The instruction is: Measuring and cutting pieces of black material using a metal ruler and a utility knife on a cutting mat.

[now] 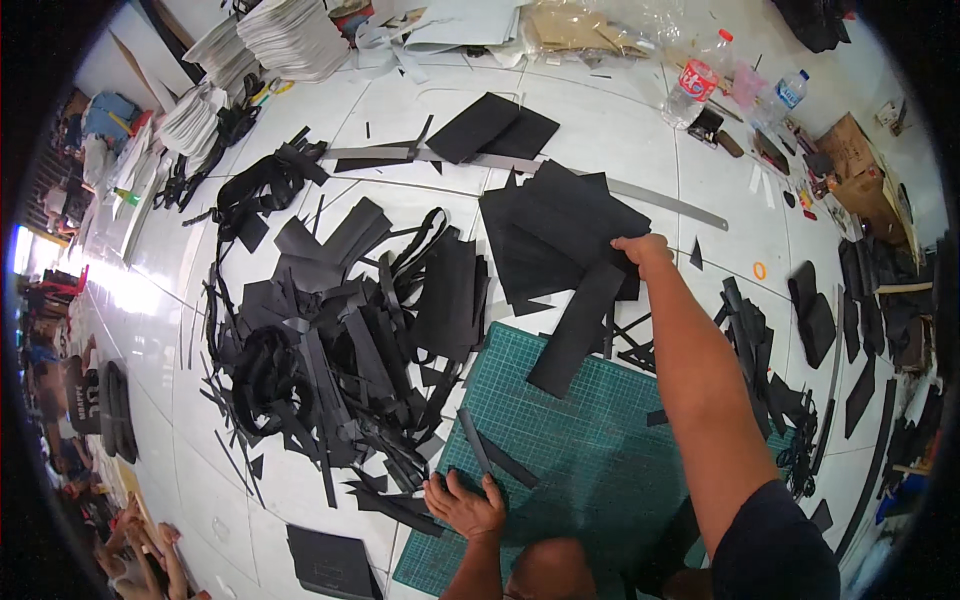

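Observation:
My right hand (643, 252) reaches far forward, thumb and fingers closed on the right edge of a black sheet (580, 215) in a loose stack of similar flat pieces. From that stack a long black rectangular piece (575, 335) runs down over the top of the green cutting mat (620, 450). My left hand (468, 505) rests at the mat's left edge with its fingers apart, holding nothing. Just above it lie two narrow black strips (505, 462) on the mat. The fingers beneath the right hand's edge are partly hidden.
A big tangled heap of black scraps (330, 350) covers the floor left of the mat. Behind the stack lies a long metal ruler (650, 195). Bottles (692, 85) stand at the back right, paper stacks (290, 40) at the back left. More offcuts (745, 330) lie right.

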A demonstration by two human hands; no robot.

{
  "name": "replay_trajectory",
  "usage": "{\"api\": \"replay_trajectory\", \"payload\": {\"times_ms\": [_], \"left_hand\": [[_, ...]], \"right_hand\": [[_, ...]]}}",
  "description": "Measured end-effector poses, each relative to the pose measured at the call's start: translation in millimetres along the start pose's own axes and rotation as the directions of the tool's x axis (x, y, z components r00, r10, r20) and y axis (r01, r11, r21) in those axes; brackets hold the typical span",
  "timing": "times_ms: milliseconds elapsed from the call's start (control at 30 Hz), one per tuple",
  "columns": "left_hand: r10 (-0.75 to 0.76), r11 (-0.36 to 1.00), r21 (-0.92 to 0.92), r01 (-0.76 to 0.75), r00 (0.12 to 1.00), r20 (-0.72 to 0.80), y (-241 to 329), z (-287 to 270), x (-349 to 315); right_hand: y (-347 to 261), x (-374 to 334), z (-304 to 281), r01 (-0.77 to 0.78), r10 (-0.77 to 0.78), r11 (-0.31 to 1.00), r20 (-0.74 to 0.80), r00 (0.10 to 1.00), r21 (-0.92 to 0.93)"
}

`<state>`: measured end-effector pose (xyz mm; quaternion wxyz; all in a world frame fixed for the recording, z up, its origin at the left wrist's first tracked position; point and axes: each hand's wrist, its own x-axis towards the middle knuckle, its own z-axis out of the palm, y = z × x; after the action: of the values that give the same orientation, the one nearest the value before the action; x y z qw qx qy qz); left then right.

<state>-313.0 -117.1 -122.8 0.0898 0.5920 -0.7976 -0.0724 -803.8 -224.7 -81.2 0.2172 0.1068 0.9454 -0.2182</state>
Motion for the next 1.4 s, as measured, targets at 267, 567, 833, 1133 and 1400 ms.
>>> {"api": "replay_trajectory", "payload": {"times_ms": [267, 567, 833, 1133, 1400], "left_hand": [[0.016, 1.0, 0.004, -0.015, 1.0, -0.023, 6, 4, -1], [0.014, 0.999, 0.038, -0.014, 1.0, -0.024, 0, 1, -1], [0.008, 1.0, 0.021, -0.009, 0.999, 0.032, 1, 1, -3], [0.013, 0.999, 0.036, -0.013, 1.0, 0.004, 1, 4, -2], [0.017, 1.0, 0.015, -0.017, 1.0, 0.007, 4, 1, -1]], "right_hand": [[34, 73, 25, 0.087, -0.122, 0.949, 0.099, 0.988, 0.304], [19, 22, 21, 0.069, -0.151, 0.848, 0.115, 0.982, 0.525], [33, 7, 12, 0.337, -0.388, 0.766, -0.024, 0.921, 0.547], [39, 8, 14, 0.576, -0.532, 0.788, -0.229, 0.815, 0.22], [42, 11, -37, 0.665, -0.637, 0.486, -0.292, 0.714, 0.567]]}}
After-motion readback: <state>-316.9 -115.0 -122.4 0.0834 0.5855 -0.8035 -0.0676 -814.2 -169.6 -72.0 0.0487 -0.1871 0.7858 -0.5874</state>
